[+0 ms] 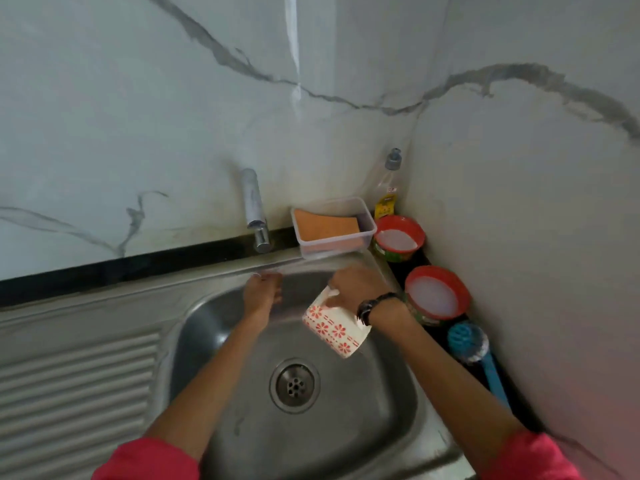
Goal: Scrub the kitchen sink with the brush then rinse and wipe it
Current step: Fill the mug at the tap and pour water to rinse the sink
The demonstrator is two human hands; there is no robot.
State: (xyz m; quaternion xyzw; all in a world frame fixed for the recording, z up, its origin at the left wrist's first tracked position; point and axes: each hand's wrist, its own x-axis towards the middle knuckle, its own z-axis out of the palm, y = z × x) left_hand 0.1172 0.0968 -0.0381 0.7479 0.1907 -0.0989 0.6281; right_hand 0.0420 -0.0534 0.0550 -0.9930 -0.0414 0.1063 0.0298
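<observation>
A steel sink [388, 403] with a round drain [294, 385] fills the lower middle of the head view. My right hand [356, 287] grips a white cup with red flowers [334, 329], tilted over the sink's back right part. My left hand [262, 292] reaches to the sink's back wall, fingers touching the rim below the tap [254, 209]. The blue brush [472, 348] lies on the dark ledge to the right of the sink, bristle head toward the wall, untouched.
A clear box holding an orange sponge [327, 227] stands behind the sink. Two red-rimmed tubs [398, 239] [437, 296] and a clear bottle [389, 188] line the right corner. A ribbed drainboard [76, 382] lies left. Marble walls close the back and right.
</observation>
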